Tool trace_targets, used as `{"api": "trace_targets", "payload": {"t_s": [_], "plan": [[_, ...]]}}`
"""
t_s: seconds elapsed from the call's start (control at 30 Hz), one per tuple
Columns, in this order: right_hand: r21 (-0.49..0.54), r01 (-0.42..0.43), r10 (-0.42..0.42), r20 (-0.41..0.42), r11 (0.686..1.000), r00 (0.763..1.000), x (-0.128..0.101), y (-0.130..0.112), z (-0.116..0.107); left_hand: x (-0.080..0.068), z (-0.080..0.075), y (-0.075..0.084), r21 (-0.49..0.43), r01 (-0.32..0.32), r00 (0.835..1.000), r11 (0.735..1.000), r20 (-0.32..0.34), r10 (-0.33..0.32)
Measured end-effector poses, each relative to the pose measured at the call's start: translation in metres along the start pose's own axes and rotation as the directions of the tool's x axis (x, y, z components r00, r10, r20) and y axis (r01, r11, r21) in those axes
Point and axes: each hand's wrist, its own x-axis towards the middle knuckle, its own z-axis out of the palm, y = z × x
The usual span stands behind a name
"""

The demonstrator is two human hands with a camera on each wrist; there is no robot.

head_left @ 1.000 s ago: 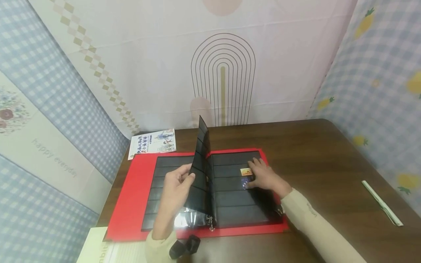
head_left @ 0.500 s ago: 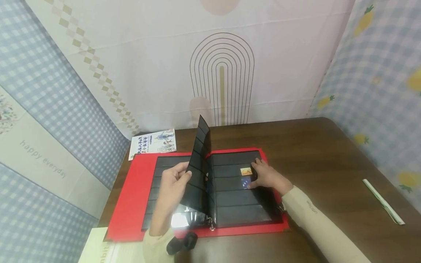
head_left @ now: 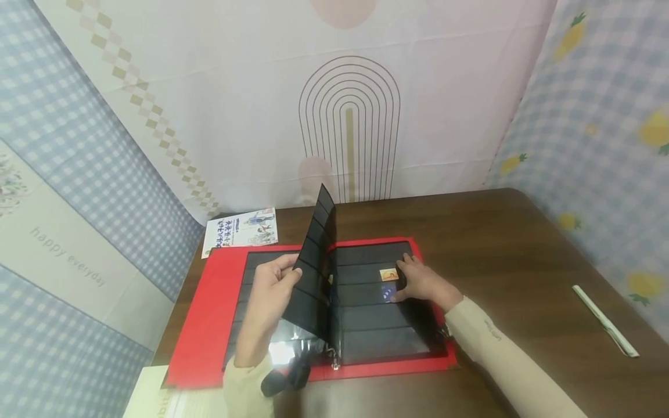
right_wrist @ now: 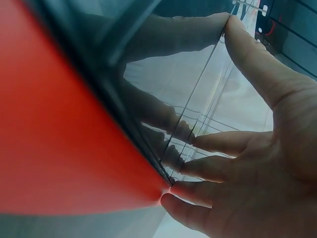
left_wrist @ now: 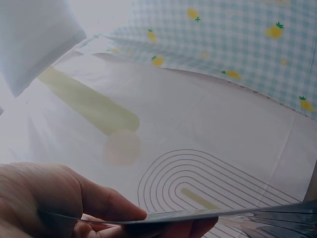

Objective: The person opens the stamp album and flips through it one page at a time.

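Note:
A red binder (head_left: 209, 313) lies spread flat on the brown table (head_left: 522, 261), filled with black pocket pages. My left hand (head_left: 272, 290) pinches the edge of one black page (head_left: 313, 273) and holds it raised, nearly upright; in the left wrist view the page edge (left_wrist: 208, 215) runs between thumb and fingers. My right hand (head_left: 420, 281) rests flat on the right-hand page (head_left: 376, 331), fingers straight. Beside its fingertips sit an orange stamp (head_left: 388, 274) and a blue stamp (head_left: 388, 292) in the pockets. The right wrist view shows straight fingers (right_wrist: 233, 168) on the glossy page next to the red cover (right_wrist: 54, 148).
A printed leaflet (head_left: 240, 229) lies at the table's back left. A white and green pen (head_left: 603, 319) lies near the right edge. A pale booklet (head_left: 151, 397) sits at the front left corner. Patterned cloth walls surround the table.
The raised page has tipped slightly further left in my left hand. My right hand stays on the right-hand page, almost unmoved.

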Motion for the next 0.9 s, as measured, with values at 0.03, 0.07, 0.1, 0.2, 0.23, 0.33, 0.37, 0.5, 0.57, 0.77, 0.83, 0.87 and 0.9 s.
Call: {"api": "trace_targets", "payload": {"t_s": [0.03, 0.07, 0.1, 0.2, 0.23, 0.33, 0.37, 0.5, 0.57, 0.77, 0.83, 0.87, 0.9], "plan": [[-0.004, 0.001, -0.001, 0.0, 1.0, 1.0, 0.0, 0.0, 0.0, 0.001, -0.001, 0.001, 0.01, 0.002, 1.0, 1.0, -0.007, -0.002], [-0.008, 0.003, -0.003, 0.0, 1.0, 1.0, 0.0, 0.0, -0.001, 0.001, -0.002, 0.001, 0.017, 0.004, 1.0, 1.0, -0.015, -0.004], [-0.012, 0.006, -0.006, 0.001, 1.0, 1.0, 0.001, -0.001, -0.001, 0.002, -0.003, 0.002, 0.015, 0.009, 1.0, 1.0, -0.023, -0.009], [-0.02, 0.008, -0.008, 0.004, 1.0, 1.0, 0.001, -0.002, -0.002, 0.003, -0.009, 0.004, 0.026, 0.025, 0.999, 0.999, -0.036, -0.024], [-0.021, 0.008, -0.008, 0.006, 1.0, 1.0, 0.001, -0.002, -0.003, 0.003, -0.011, 0.005, 0.026, 0.03, 0.999, 0.999, -0.034, -0.029], [-0.031, 0.004, -0.004, 0.01, 1.0, 1.0, 0.001, -0.002, -0.003, 0.002, -0.018, 0.007, 0.043, 0.054, 0.998, 0.998, -0.019, -0.053], [-0.033, 0.005, -0.005, 0.01, 0.999, 1.0, 0.0, -0.003, -0.003, 0.001, -0.02, 0.007, 0.062, 0.057, 0.998, 0.996, -0.017, -0.056], [-0.045, 0.011, -0.011, 0.005, 0.999, 1.0, 0.0, -0.003, -0.005, -0.002, -0.027, 0.009, 0.102, 0.079, 0.997, 0.992, -0.02, -0.077], [-0.05, 0.018, -0.017, 0.004, 0.999, 1.0, 0.001, -0.003, -0.005, -0.004, -0.03, 0.008, 0.092, 0.083, 0.996, 0.992, -0.029, -0.081], [-0.059, 0.036, -0.035, 0.012, 0.998, 0.999, 0.0, -0.004, -0.005, -0.011, -0.038, 0.006, 0.098, 0.084, 0.995, 0.992, -0.058, -0.079], [-0.055, 0.036, -0.035, 0.014, 0.998, 0.999, -0.001, -0.003, -0.005, -0.013, -0.041, 0.004, 0.125, 0.085, 0.995, 0.989, -0.069, -0.077], [-0.052, 0.035, -0.034, 0.014, 0.998, 0.999, -0.001, -0.003, -0.005, -0.013, -0.042, 0.003, 0.135, 0.089, 0.994, 0.987, -0.079, -0.079], [-0.05, 0.034, -0.033, 0.014, 0.998, 0.999, 0.0, -0.002, -0.004, -0.013, -0.044, 0.001, 0.141, 0.09, 0.993, 0.986, -0.089, -0.078]]}}
